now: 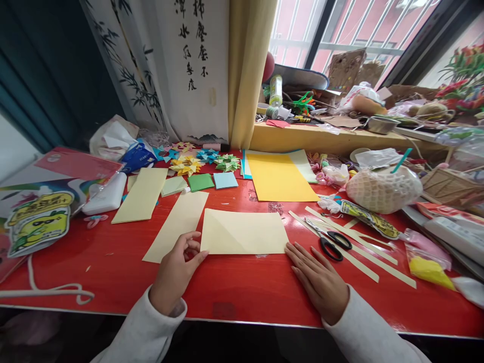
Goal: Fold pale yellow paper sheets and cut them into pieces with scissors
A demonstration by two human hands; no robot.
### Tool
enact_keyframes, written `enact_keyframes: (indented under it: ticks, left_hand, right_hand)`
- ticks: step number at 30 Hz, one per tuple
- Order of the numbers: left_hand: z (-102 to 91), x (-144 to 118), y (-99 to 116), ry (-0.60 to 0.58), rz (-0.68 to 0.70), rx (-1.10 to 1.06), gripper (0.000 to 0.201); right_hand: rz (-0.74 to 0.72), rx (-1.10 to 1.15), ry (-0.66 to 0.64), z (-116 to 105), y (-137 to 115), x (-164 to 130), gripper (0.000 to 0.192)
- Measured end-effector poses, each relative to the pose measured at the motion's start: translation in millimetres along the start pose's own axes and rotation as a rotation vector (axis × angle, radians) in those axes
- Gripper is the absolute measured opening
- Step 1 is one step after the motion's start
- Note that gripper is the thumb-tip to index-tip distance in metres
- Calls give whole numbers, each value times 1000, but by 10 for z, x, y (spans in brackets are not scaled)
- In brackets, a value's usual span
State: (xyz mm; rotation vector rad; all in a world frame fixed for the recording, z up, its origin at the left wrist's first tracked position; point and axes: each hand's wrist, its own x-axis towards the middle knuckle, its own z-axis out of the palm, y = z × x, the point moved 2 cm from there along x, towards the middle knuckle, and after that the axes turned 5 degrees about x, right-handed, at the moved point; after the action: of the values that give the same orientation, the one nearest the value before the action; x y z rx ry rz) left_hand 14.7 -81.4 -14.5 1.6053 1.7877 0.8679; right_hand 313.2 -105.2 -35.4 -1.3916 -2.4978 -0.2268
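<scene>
A pale yellow sheet of paper (245, 232) lies crosswise on the red table in front of me, with a faint diagonal crease on its left part. My left hand (179, 272) is at its lower left corner, thumb on the corner and the other fingers curled at the left edge. Flat and stretched out, my right hand (319, 282) rests on the table with its fingertips at the lower right corner. Black-handled scissors (328, 239) lie beyond my right hand on several narrow paper strips (363, 262). Another pale sheet (177, 227) lies just left of the paper.
Further back are a folded pale sheet (141, 194), green squares (201, 182), blue squares (226, 180), folded paper stars (186, 165) and a yellow-orange sheet (282, 176). A netted fruit with a straw (383, 186) and packets crowd the right. A white cable (45, 290) lies front left.
</scene>
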Motion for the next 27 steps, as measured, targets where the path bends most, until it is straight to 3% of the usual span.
enact_keyframes:
  ticks: [12,18,27]
  left_hand:
    - [-7,-17,23,20,34,4,21]
    - [-17,-41,77,-69,51,48,21]
    - [-43,-87,38,-22,208,331,22]
  right_hand:
    - [29,27,-17,-14,-10,2,42]
    - [39,19,-36,-20,-15,9,42]
    - [38,0,-30,-21,-16,0,42]
